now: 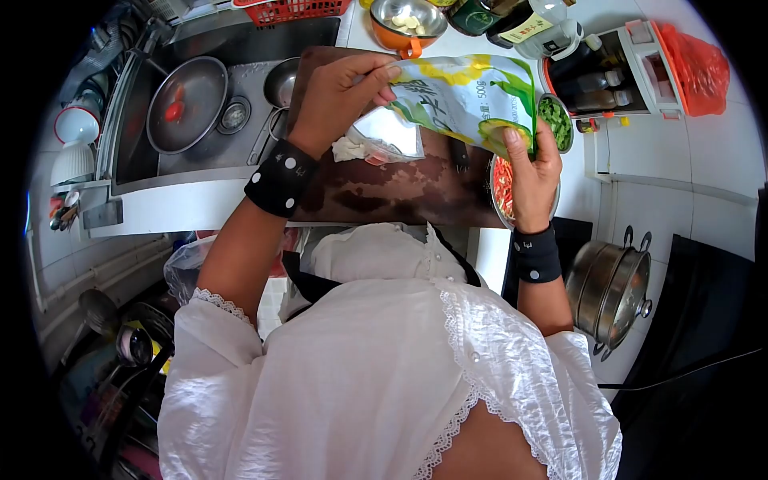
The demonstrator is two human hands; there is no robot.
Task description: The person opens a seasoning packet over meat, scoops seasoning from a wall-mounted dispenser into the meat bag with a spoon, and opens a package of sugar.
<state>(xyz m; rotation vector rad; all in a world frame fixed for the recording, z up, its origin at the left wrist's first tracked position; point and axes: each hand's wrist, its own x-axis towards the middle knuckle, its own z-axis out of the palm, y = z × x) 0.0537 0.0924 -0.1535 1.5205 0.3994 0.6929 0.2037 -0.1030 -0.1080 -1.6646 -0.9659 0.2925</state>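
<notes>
A green, yellow and white printed bag [460, 96] marked 500g is stretched sideways between my two hands over a dark brown cutting board [360, 204]. My left hand [348, 96] pinches its left end between thumb and fingers. Around the right end, my right hand [532, 176] is closed with the thumb on the front. Under the bag, a white, shiny-looking container [392, 134] rests on the board, partly hidden. Beside it lies a crumpled whitish scrap [349, 150]. Just behind my right hand sits a bowl of chopped red pieces [503, 188].
At left, a sink [240, 152] holds a metal bowl [188, 104] with red tomatoes. An orange-handled bowl [408, 22] with pale cloves stands at the back. Chopped greens [554, 122] fill a bowl at right, near several bottles [588, 80]. A steamer pot [612, 292] stands lower right.
</notes>
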